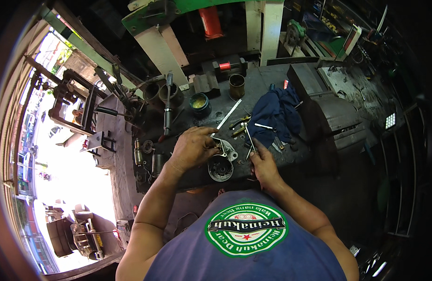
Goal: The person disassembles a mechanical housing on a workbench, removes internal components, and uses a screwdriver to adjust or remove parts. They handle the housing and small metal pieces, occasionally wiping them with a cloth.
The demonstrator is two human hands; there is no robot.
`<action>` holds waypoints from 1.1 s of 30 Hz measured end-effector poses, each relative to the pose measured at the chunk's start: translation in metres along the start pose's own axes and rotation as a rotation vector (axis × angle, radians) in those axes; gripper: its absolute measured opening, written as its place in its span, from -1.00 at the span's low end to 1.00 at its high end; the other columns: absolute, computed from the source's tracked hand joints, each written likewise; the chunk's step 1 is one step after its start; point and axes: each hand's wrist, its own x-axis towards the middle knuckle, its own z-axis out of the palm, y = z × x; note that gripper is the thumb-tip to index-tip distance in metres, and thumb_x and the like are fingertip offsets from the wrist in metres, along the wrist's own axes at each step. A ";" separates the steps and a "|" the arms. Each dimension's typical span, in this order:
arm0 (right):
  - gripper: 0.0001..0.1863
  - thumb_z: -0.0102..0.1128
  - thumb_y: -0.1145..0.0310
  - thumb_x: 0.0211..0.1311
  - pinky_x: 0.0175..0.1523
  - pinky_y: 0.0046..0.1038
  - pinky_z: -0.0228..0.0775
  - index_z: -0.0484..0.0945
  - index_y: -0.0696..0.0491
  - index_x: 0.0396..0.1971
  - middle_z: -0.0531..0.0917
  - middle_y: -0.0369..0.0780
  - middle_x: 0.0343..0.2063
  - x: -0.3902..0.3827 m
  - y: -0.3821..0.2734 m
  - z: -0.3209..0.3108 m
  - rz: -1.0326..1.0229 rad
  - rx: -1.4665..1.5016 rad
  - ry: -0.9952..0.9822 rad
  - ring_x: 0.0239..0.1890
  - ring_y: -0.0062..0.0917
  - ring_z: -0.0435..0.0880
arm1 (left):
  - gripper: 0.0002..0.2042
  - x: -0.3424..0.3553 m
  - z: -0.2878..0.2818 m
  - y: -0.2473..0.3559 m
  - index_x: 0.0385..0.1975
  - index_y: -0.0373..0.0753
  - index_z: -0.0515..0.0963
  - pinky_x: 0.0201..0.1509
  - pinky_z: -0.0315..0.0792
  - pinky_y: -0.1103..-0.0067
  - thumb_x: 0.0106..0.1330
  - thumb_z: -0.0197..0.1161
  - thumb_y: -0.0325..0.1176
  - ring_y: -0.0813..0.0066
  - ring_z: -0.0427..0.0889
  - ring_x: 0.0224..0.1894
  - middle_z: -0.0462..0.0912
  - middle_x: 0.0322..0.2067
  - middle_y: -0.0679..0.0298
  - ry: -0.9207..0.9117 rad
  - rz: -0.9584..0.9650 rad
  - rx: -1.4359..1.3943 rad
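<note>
My left hand [193, 147] curls its fingers against the upper part of a cast metal housing [220, 169], round and open at its near end, on the dark workbench [188, 180]. A narrow white strip [230, 114] slants away from my left fingertips; whether they touch it I cannot tell. In my right hand [266, 167], just right of the housing, is a thin metal rod-like tool [249, 138] pointing away from me. Pliers [239, 122] with yellowish handles lie beyond it, beside a dark blue cloth [277, 114] with small tools around it.
A tin of yellowish grease [198, 103] and a brown can [236, 86] stand at the back. Toward the left are a long metal tool [168, 110] and cylindrical motor parts [157, 164]. A large vise-like metal block [326, 117] occupies the right. Green-and-white press legs [162, 56] rise behind.
</note>
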 end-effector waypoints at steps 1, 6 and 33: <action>-0.36 0.07 0.45 0.70 -0.47 -0.55 0.38 0.26 0.06 0.69 0.51 -0.41 -0.44 0.001 0.000 -0.001 0.000 0.015 0.000 -0.54 -0.75 0.42 | -0.79 0.000 0.000 0.001 -0.29 -0.17 0.88 0.42 0.52 0.19 0.18 0.65 -0.22 0.16 0.74 0.26 0.81 0.19 0.16 0.006 -0.014 0.018; -0.38 0.06 0.44 0.71 -0.44 -0.54 0.43 0.27 0.10 0.67 0.54 -0.38 -0.38 0.001 0.001 -0.011 -0.004 -0.030 -0.083 -0.53 -0.74 0.44 | -0.80 -0.002 -0.003 0.007 -0.27 -0.14 0.89 0.56 0.43 0.08 0.21 0.63 -0.19 0.19 0.69 0.34 0.79 0.23 0.21 -0.036 -0.057 0.080; -0.41 0.14 0.45 0.66 -0.49 -0.59 0.41 0.39 0.06 0.62 0.66 -0.39 -0.33 0.005 -0.004 -0.025 0.024 -0.117 -0.121 -0.55 -0.78 0.48 | -0.75 -0.011 -0.006 0.010 -0.11 -0.08 0.88 0.65 0.33 0.01 0.28 0.61 -0.17 0.25 0.68 0.35 0.78 0.21 0.31 -0.066 -0.140 0.133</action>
